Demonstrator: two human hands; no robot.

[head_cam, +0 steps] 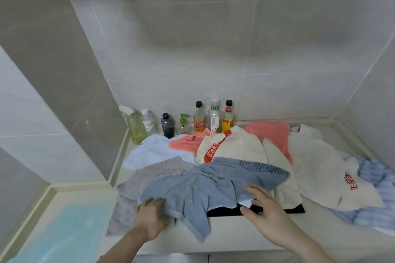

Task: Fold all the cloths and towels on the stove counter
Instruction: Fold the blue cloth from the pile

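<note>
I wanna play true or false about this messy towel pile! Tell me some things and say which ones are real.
1. The left hand grips the edge of the blue-grey towel. True.
2. The right hand holds a bottle. False: it is open, fingers spread over the blue-grey towel.
3. The bottles stand along the back wall. True.
4. All the towels are folded neatly. False: they lie crumpled, overlapping each other.
5. The cream towel with red lettering lies behind the blue-grey towel. True.
</note>
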